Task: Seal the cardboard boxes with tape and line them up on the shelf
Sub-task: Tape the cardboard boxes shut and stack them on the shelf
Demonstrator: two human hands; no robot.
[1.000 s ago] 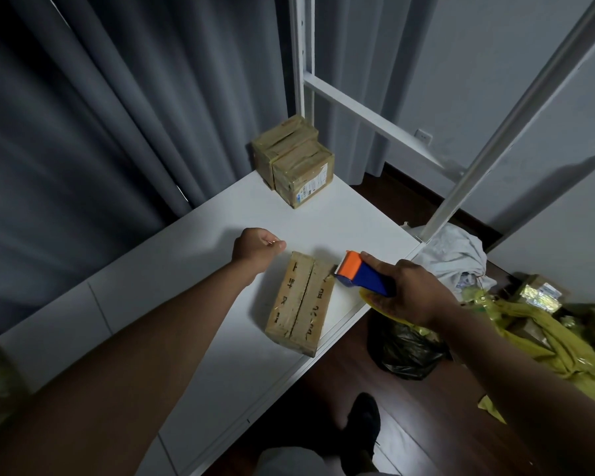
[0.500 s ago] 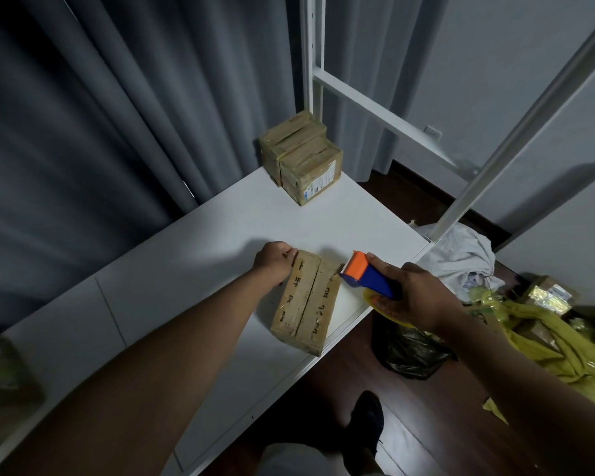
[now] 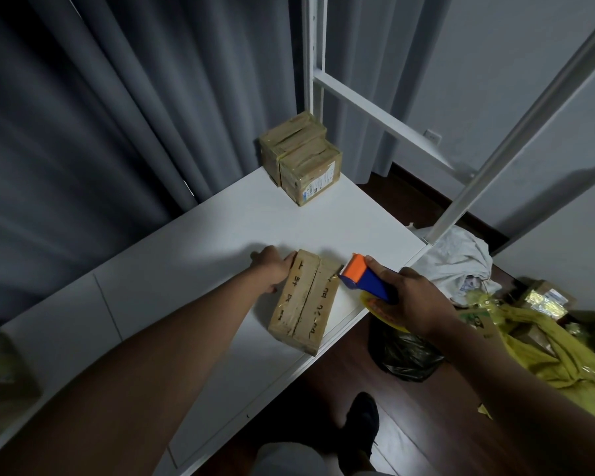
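1. Lying flat near the front edge of the white shelf board (image 3: 193,269): an oblong brown cardboard box (image 3: 303,300) with black handwritten marks along its two top flaps, the centre seam between the flaps facing up.
2. Gripping the far left end of that box: the left hand (image 3: 272,267), fingers curled over the far edge, forearm reaching in from the lower left.
3. Gripping the blue handle of a blue-and-orange handheld tape dispenser (image 3: 364,280): the right hand (image 3: 409,300), fingers wrapped round the handle, a yellow-edged tape roll showing beneath the palm.
4. Pointing toward the box: the orange head of the dispenser, its toothed edge just beside the far right corner of the box top; contact cannot be told.
5. Standing side by side and touching at the far right corner of the shelf board, well apart from the held box: two taped brown cardboard boxes (image 3: 303,156), the nearer one bearing a white printed label on its front face.
6. Lying on the dark wooden floor at the right: a crumpled white cloth (image 3: 457,259), a black plastic bag (image 3: 406,355) and yellow plastic wrapping (image 3: 547,348).
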